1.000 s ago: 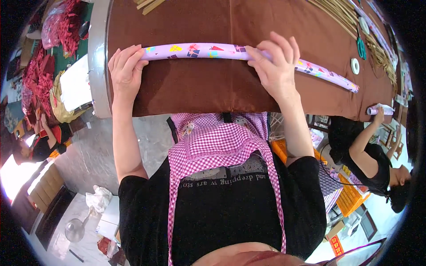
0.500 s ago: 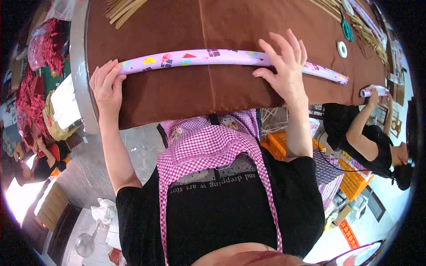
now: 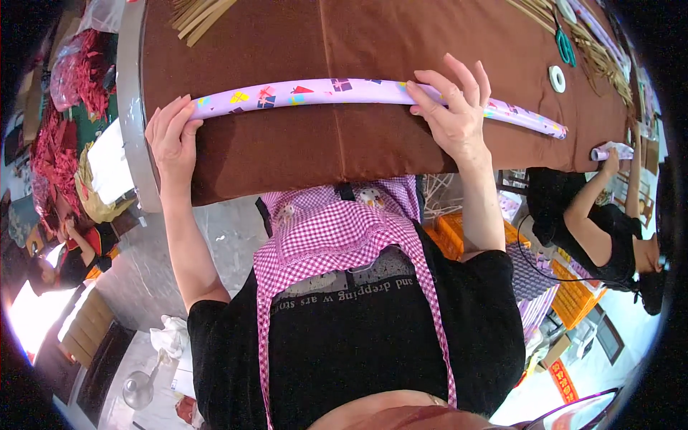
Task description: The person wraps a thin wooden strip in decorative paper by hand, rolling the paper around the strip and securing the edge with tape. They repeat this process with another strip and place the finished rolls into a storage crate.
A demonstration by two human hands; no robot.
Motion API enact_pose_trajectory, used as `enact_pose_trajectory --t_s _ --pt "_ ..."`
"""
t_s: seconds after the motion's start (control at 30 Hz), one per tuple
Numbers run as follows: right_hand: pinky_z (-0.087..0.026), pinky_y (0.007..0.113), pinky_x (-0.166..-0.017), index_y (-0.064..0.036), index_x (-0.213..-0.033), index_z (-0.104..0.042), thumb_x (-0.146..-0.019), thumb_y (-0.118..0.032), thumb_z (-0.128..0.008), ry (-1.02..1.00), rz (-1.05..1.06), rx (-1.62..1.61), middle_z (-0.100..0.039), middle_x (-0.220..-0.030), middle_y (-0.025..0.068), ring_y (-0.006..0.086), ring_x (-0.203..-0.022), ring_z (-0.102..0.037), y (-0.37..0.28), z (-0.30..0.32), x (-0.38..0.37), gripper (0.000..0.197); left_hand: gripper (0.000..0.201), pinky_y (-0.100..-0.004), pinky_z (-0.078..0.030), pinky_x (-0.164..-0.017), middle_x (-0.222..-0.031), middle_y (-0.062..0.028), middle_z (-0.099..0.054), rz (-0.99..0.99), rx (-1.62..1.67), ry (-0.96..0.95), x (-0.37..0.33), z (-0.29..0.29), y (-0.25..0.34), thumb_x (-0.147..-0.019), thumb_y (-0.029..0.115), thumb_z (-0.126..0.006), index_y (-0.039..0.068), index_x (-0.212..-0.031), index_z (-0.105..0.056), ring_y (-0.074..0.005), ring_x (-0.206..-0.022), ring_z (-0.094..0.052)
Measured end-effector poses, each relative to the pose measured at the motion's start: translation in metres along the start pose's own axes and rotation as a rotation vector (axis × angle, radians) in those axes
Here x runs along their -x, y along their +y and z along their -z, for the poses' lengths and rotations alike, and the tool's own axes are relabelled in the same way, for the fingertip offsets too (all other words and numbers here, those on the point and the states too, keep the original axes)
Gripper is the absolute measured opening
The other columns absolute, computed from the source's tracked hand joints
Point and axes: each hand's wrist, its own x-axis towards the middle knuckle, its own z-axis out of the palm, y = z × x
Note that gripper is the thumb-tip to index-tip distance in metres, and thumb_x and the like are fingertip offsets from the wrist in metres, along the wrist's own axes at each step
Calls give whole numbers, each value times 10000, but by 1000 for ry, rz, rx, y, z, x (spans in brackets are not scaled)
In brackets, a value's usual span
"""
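Observation:
A long, thin roll of lilac wrapping paper [image 3: 315,93], printed with colourful gift boxes, lies across the brown cloth-covered table [image 3: 272,150] in front of me. My left hand [image 3: 172,130] is closed around its left end, thumb on the near side. Right of the roll's middle, my right hand [image 3: 455,115] has thumb and forefinger on either side of the tube. The other fingers of that hand are raised and spread. Beyond it, the right end of the roll rests on the cloth.
Flat tan strips [image 3: 197,20] lie at the far left of the table. Teal-handled scissors [image 3: 565,49], a white tape roll [image 3: 557,79] and more strips are at the far right. A co-worker [image 3: 602,229] handles another roll [image 3: 611,153] at the right. Orange crates [image 3: 448,235] stand below.
My right hand has lowered onto the roll, its forefinger coming down to the paper. My left hand stays in place. The co-worker's arms at the right have moved apart.

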Motion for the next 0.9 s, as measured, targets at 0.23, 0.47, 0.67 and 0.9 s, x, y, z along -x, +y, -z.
enact_pose_trajectory --t_s 0.23,0.47,0.67,0.9 --pt "-222 543 -1166 -198 -1221 -707 -740 -308 -773 -99 -68 -119 -608 -1345 -13 281 -1377 -427 -11 22 -23 497 245 -452 -417 -1066 -1193 -41 -693 -3 -21 10 4 3 2 -871 138 -719 109 -1113 -698 -239 -1147 -629" --pt "-205 525 -1187 -200 -1225 -690 -771 -183 -755 -85 113 70 -667 -1292 -60 218 -1360 -497 -13 -2 -9 459 231 -434 -417 -1060 -1197 -61 -698 -4 16 8 -1 -3 3 -869 64 -700 77 -1100 -697 -252 -1147 -632" --pt "-221 506 -1177 -207 -1135 -725 -791 -196 -736 119 70 36 -661 -1299 -32 226 -1341 -513 8 26 15 345 241 -443 -403 -1066 -1205 -45 -696 -20 -1 25 3 -4 -1 -877 77 -694 86 -1118 -693 -250 -1170 -624" --pt "-274 498 -1150 -119 -1310 -623 -801 -188 -736 -295 -163 40 -659 -1283 50 281 -1295 -532 51 78 37 526 262 -448 -396 -1081 -1213 -54 -687 -39 -102 35 2 1 8 -878 54 -683 77 -1139 -675 -271 -1190 -615"
